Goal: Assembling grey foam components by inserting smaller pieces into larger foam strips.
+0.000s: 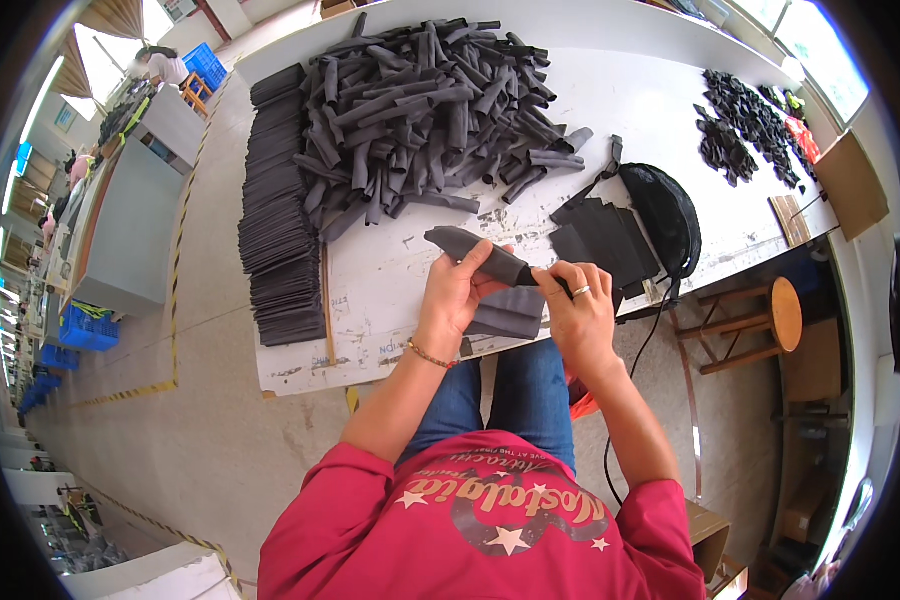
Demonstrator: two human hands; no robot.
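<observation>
While left fingers (475, 259) grip a smooth grey tube (500, 264), right fingers (567, 275) clasp its black end (532, 282).

- Left of the left hand (460, 285), bare white counter (370, 300) leaves a pass as far as the long stack of flat dark pieces (275, 220).
- Straight ahead, the heap of dark grey fabric tubes (420, 110) blocks the way.
- Right of the heap, a wide bare lane runs toward the back, ending rightward at scattered small black pieces (725, 150).
- Beyond the right hand (580, 308), black sheets (605, 240) and a curved black pouch (665, 215) obstruct; its strap (616, 155) narrows the gap to the heap.
- A black cable (654, 333) drops over the front edge, passing below the right forearm.
</observation>
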